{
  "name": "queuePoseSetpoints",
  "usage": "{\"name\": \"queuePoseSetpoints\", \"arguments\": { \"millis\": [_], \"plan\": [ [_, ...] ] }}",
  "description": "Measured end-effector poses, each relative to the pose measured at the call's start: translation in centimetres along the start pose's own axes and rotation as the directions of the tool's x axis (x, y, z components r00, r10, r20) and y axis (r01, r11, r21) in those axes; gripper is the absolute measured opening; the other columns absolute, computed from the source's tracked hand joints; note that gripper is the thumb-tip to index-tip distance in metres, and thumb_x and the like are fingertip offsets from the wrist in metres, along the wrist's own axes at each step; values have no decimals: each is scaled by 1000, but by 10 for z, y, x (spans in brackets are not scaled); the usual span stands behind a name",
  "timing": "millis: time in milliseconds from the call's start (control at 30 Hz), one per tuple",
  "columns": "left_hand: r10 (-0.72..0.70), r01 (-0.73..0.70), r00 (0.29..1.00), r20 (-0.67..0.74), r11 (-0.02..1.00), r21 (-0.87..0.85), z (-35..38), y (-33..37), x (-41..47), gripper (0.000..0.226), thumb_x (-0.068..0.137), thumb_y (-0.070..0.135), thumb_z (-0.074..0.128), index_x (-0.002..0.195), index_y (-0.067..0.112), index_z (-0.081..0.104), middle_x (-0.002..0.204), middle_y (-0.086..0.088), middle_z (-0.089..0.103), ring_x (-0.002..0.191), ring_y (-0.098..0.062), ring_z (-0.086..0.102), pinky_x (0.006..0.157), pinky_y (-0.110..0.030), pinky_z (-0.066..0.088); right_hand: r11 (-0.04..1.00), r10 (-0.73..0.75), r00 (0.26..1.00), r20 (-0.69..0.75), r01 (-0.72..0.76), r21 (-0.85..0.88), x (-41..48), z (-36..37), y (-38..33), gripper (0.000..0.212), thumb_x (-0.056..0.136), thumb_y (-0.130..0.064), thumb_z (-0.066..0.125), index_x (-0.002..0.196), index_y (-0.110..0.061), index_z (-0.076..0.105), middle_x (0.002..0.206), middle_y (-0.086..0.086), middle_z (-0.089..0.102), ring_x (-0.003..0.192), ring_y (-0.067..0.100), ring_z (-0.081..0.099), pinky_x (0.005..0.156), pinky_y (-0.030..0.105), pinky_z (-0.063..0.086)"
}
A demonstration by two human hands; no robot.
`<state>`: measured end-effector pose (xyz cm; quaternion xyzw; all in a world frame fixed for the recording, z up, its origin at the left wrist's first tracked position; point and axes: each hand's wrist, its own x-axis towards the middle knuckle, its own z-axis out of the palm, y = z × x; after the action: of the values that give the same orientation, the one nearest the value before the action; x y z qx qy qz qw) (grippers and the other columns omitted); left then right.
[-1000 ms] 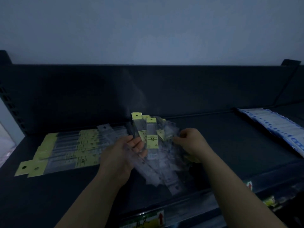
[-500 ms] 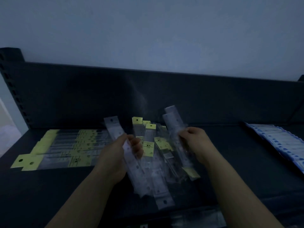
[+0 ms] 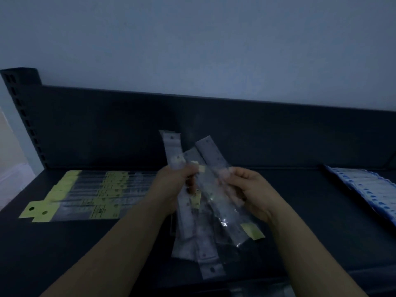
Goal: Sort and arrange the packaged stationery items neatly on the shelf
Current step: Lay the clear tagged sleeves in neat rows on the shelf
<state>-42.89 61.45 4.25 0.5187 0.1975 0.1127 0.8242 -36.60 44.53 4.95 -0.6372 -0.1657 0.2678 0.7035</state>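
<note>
Packets point(image 3: 194, 202) gripped by both hands point(image 3: 171, 189) above bare shelf point(image 3: 310, 200) middle.

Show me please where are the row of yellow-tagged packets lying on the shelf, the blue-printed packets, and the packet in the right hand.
row of yellow-tagged packets point(image 3: 90, 195): head view, middle of the flat row.
blue-printed packets point(image 3: 370, 189): head view, middle of the stack.
packet in the right hand point(image 3: 216, 160): head view, its upper clear part.
</note>
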Motion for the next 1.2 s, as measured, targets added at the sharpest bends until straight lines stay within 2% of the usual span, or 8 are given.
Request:
{"name": "queuePoseSetpoints", "arguments": {
  "millis": [133, 267, 567, 700, 800, 900, 1100, 1200],
  "plan": [
    [-4, 6, 997, -72, 1000, 19, -12, 4, 0, 19, 86, 3, 65, 69, 6, 56, 51, -5, 49, 43, -15, 44, 43, -22, 40, 992, 6, 999, -45, 0, 126, 6, -10, -3, 18, 96, -9, 49, 98, -2, 65, 93, 17, 69, 82, 24, 69, 69, 30, 60],
    [-23, 24, 997, -76, 1000, 1, -15, 7, 0, 13, 87, 3, 64, 77, 7, 55, 56, -7, 50, 43, -15, 47, 42, -22, 43, 938, 23, 992, 122, -63, 340, 4, -12, -12, 22, 93, -10, 44, 102, -1, 63, 101, 23, 68, 86, 31, 71, 71, 40, 59],
    [-37, 40, 994, -99, 999, 32, -22, 3, 6, 19, 92, 8, 59, 72, 8, 57, 56, -9, 54, 42, -15, 51, 41, -21, 44, 957, 288, 928, 236, -278, -78, 11, -2, 0, 60, 89, -61, 42, 101, -8, 69, 100, 22, 61, 71, 24, 66, 62, 30, 54],
    [-21, 31, 992, -127, 996, 80, -22, -1, 9, 20, 92, 7, 58, 72, 5, 58, 52, -6, 57, 44, -15, 54, 45, -24, 45, 961, 217, 961, 173, -179, -213, 11, 5, 7, 29, 88, -27, 63, 108, -6, 65, 96, 13, 68, 66, 16, 63, 56, 24, 53],
    [0, 14, 986, -164, 996, 85, -26, -3, 10, 21, 92, 7, 57, 72, 5, 61, 56, -6, 64, 49, -15, 60, 49, -25, 47, 990, 141, 977, 158, -136, -43, 6, 5, 6, 25, 93, -5, 52, 114, -8, 65, 89, 9, 71, 66, 15, 65, 57, 26, 56],
    [-24, 33, 988, -152, 998, 54, -30, -4, 11, 23, 93, 5, 55, 70, 6, 59, 52, -7, 60, 41, -13, 57, 42, -21, 45, 988, 141, 976, 165, -150, 41, 2, 2, 2, 30, 94, -3, 45, 116, -11, 64, 75, 10, 65, 59, 20, 64, 56, 31, 56],
    [-95, 90, 991, -93, 994, -54, -24, -2, 10, 26, 92, 26, 63, 73, 6, 61, 57, -8, 58, 45, -16, 53, 45, -24, 46, 917, 166, 981, 104, -115, -383, 2, 15, 3, 34, 90, -2, 37, 65, -16, 56, 57, 6, 56, 41, 15, 43, 43, 27, 36],
    [-43, 44, 996, -74, 999, 11, -27, -5, 11, 19, 90, 16, 65, 77, 3, 59, 57, -10, 55, 43, -17, 52, 43, -24, 46, 892, 172, 979, 106, -109, -439, 4, 17, 5, 28, 95, -9, 37, 71, -13, 51, 64, 11, 60, 44, 18, 49, 43, 26, 40]
  ]
}}
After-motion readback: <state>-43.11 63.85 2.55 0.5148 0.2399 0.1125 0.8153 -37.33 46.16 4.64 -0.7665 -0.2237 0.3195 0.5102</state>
